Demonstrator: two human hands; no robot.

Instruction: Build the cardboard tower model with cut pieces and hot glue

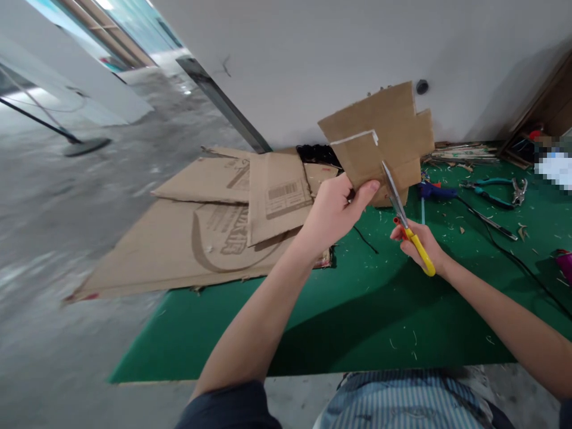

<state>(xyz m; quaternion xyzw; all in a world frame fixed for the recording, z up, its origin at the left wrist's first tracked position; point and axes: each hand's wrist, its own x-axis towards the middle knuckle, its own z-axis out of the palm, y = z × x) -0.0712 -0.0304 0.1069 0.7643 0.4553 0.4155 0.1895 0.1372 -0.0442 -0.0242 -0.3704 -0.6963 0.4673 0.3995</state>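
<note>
My left hand (335, 208) pinches the lower edge of a brown cardboard piece (393, 128) and holds it up in front of the white wall. My right hand (417, 241) grips yellow-handled scissors (404, 217). Their blades point upward and bite into the bottom of the cardboard piece, just right of my left thumb. Part of the cardboard is cut, leaving a stepped outline and a flap with a pale edge.
A green mat (339, 310) covers the floor before me. Flattened cardboard sheets (214, 226) lie at its left end. A blue glue gun (435, 192), teal pliers (496, 193), a black cable (513, 253) and paper scraps lie at right.
</note>
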